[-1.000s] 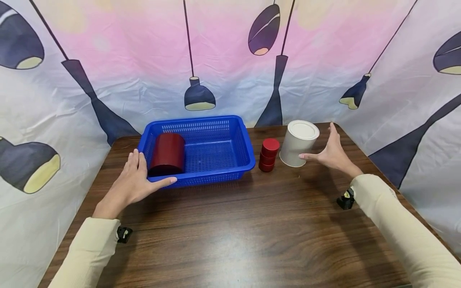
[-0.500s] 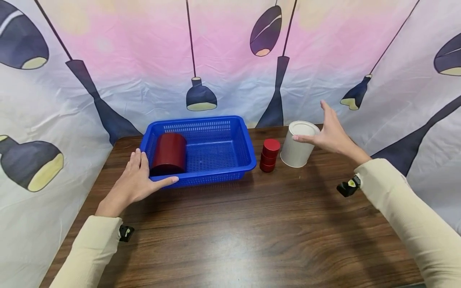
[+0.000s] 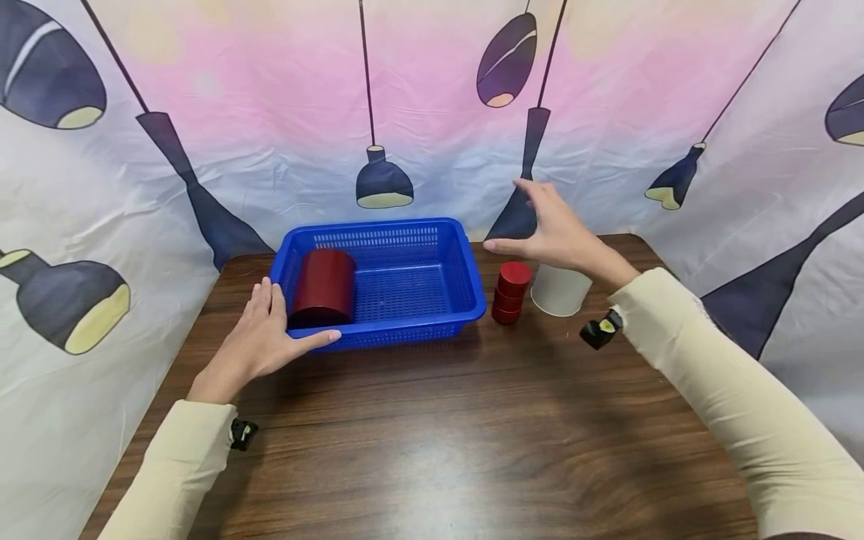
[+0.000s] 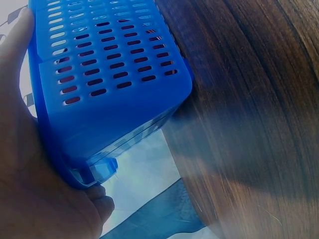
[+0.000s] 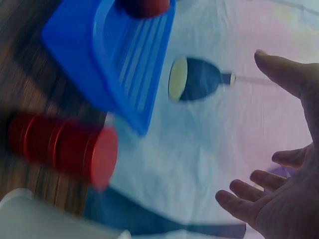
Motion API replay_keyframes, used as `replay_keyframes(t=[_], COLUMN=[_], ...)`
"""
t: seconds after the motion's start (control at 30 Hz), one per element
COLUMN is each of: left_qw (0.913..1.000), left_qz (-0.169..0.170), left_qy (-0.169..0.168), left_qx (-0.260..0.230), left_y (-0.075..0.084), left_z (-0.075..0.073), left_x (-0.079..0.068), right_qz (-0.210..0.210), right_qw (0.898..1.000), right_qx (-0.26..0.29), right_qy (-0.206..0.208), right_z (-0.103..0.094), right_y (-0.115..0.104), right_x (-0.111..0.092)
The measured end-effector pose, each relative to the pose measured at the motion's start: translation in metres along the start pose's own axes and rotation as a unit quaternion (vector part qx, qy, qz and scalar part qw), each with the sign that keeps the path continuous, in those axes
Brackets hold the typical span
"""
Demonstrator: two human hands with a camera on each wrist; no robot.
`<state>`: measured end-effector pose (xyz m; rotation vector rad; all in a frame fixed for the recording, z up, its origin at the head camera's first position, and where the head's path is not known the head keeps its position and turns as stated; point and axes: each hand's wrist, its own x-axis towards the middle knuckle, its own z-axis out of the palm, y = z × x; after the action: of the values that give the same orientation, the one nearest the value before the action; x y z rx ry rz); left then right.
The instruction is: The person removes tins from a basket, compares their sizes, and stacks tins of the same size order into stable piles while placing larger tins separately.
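My left hand (image 3: 259,337) rests on the front left corner of a blue plastic basket (image 3: 398,327), fingers along the left rim and thumb along the front rim. In the left wrist view, the palm lies against the rim of the slotted basket wall (image 4: 107,107). A dark red cylinder (image 3: 326,281) lies on its side in the basket's left part. My right hand (image 3: 556,232) is in the air, fingers spread and holding nothing, above a small ribbed red cylinder (image 3: 511,294). Behind it, a white can (image 3: 559,291) stands with its top hidden by the hand.
Everything stands on a brown wood-grain table (image 3: 418,435). A fabric backdrop (image 3: 270,150) printed with dark lamps hangs close behind the table and at its sides. The red cylinder stands between the basket's right side and the white can.
My right hand has risen from beside the white can and moved left, now over the red cylinder. The left hand stays on the basket corner. The view has shifted slightly.
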<state>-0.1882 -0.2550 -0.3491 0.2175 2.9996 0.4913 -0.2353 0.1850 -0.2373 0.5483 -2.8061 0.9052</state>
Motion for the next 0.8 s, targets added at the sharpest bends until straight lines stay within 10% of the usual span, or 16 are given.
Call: replay_keyframes(t=[0.37,0.8], left_qw=[1.0000,1.0000], left_qz=[-0.001,-0.001], left_qy=[-0.001,0.001], left_qx=[0.000,0.005], left_y=[0.001,-0.001], left_z=[0.000,0.001], left_x=[0.001,0.000], right_qz=[-0.025,0.058], right_qw=[0.997,0.990], right_qx=[0.035,0.066], right_qy=[-0.058,-0.107], right_z=[0.068,0.142], right_y=[-0.055,-0.103], right_x=[0.023,0.039])
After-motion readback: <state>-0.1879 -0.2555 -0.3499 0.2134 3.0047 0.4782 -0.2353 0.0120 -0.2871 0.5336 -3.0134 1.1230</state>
